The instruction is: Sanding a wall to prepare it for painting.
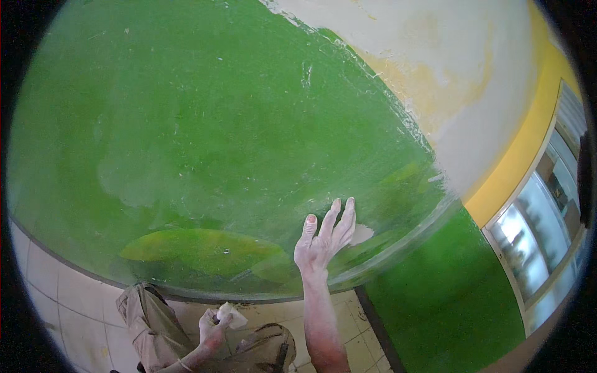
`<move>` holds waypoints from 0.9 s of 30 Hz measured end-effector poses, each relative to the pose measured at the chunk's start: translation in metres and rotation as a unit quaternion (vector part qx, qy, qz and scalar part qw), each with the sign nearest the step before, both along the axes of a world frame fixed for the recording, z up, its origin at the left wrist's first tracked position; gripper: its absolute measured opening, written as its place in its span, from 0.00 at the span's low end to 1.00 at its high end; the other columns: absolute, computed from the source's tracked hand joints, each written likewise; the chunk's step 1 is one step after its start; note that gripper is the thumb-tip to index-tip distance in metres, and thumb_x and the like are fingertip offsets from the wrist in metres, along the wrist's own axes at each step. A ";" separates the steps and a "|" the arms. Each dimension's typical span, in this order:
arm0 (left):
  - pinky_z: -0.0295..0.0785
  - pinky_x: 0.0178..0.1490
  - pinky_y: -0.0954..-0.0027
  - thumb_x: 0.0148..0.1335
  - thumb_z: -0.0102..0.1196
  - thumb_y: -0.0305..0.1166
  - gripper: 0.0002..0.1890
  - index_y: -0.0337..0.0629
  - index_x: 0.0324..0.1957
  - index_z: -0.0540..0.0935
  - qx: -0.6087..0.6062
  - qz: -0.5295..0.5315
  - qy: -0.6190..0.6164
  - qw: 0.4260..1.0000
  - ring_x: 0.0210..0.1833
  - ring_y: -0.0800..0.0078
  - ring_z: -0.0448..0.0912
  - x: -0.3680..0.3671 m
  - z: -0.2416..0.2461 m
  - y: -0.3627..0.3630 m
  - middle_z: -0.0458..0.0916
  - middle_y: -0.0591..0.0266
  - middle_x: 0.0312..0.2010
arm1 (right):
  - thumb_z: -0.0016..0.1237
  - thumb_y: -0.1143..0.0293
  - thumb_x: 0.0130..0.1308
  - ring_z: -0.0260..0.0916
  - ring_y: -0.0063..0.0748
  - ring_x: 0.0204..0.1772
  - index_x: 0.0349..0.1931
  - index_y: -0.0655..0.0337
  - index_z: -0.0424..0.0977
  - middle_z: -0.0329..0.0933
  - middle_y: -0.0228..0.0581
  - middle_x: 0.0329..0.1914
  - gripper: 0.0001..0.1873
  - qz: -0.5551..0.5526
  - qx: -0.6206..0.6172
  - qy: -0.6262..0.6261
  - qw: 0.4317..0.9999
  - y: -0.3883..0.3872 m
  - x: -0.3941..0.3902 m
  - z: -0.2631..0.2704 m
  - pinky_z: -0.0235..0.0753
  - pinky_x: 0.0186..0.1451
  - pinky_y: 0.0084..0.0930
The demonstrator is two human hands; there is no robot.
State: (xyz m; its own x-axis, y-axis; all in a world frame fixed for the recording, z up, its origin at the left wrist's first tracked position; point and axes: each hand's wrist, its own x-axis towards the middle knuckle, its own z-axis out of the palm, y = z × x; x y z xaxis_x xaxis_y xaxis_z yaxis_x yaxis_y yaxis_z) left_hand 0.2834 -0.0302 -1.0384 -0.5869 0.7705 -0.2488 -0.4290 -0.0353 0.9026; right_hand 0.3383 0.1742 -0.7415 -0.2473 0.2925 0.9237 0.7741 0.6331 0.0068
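My right hand (pixel 322 242), coated in pale dust, reaches up at the green painted wall (pixel 224 121) with its thumb and fingers spread. A pale flat piece (pixel 363 234) shows at the outer side of that hand. Whether it is a sheet under the fingers or a patch on the wall, I cannot tell. Low down, in front of my knees, my left hand (pixel 212 328) pinches a crumpled whitish sheet (pixel 233 317), perhaps paper or sandpaper. That hand is dusty too and does not touch the wall.
White filler and yellow paint (pixel 433 84) cover the wall's upper right. Past a corner stands another green wall section (pixel 447 289) below a window (pixel 531 233). Pale floor tiles (pixel 79 307) meet a dark skirting. My trousered legs (pixel 158 326) are close to the wall.
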 end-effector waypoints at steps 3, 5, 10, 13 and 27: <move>0.76 0.37 0.74 0.62 0.71 0.32 0.13 0.40 0.38 0.79 0.006 0.005 0.019 1.000 0.34 0.81 0.79 0.002 -0.011 0.003 0.83 0.67 0.32 | 0.36 0.48 0.79 0.49 0.62 0.78 0.71 0.67 0.63 0.50 0.59 0.80 0.33 0.014 0.005 -0.004 1.000 -0.003 -0.002 -0.009 0.49 0.75 0.60; 0.76 0.38 0.74 0.62 0.71 0.32 0.12 0.40 0.38 0.79 0.008 0.005 0.033 0.999 0.35 0.81 0.79 0.003 -0.025 0.007 0.83 0.67 0.32 | 0.35 0.48 0.79 0.49 0.62 0.78 0.71 0.67 0.63 0.50 0.59 0.80 0.33 0.024 0.011 -0.014 1.000 -0.004 -0.001 -0.012 0.49 0.75 0.60; 0.75 0.39 0.74 0.63 0.70 0.33 0.12 0.39 0.39 0.80 0.022 0.011 0.044 0.999 0.35 0.81 0.79 0.001 -0.013 0.006 0.83 0.67 0.33 | 0.35 0.47 0.79 0.49 0.62 0.77 0.70 0.67 0.64 0.51 0.59 0.79 0.33 0.030 0.006 -0.007 0.999 0.001 0.002 -0.011 0.50 0.75 0.61; 0.72 0.40 0.74 0.59 0.72 0.33 0.14 0.39 0.35 0.77 -0.003 0.010 0.002 1.000 0.35 0.82 0.75 -0.001 -0.002 0.005 0.80 0.69 0.31 | 0.36 0.47 0.79 0.51 0.61 0.76 0.69 0.68 0.64 0.52 0.58 0.78 0.33 0.027 -0.008 0.010 1.000 0.002 0.002 -0.008 0.50 0.75 0.60; 0.73 0.42 0.72 0.59 0.72 0.33 0.14 0.38 0.37 0.78 -0.011 0.001 0.023 1.000 0.36 0.80 0.77 0.002 -0.005 0.004 0.82 0.66 0.33 | 0.53 0.63 0.73 0.67 0.48 0.61 0.47 0.67 0.79 0.72 0.51 0.59 0.15 0.129 0.066 0.088 0.986 0.017 0.015 0.018 0.69 0.62 0.44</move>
